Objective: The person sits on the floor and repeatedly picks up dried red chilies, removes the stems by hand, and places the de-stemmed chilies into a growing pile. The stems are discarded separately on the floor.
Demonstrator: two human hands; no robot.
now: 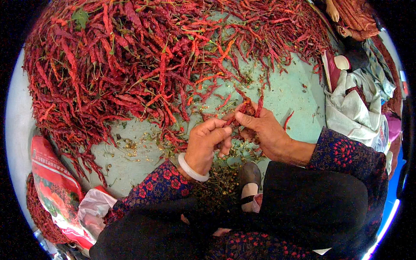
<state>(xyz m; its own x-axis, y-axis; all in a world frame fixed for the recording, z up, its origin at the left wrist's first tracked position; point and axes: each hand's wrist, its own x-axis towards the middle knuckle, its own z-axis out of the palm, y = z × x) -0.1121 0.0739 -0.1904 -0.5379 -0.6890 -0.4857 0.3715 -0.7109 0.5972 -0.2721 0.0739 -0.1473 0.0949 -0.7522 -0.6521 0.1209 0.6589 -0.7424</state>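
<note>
Two bare hands meet before us over the pale green floor (303,93). We see the left hand (203,145) come up with its wrist, ringed by a white bangle (193,169), angled to the right; its fingers curl, thumb and forefinger nearly together beside the chillies, though we cannot tell whether they have hold of any. The right hand (271,132) reaches in leftward, thumb pressed down and fingers folded beneath, closed on a few red chillies (242,112) just in front of the big chilli heap (117,73). At the lower left we find a red-and-white printed bag (56,186), and at the right a crumpled whitish sack (351,112); what either one holds, we cannot make out.
</note>
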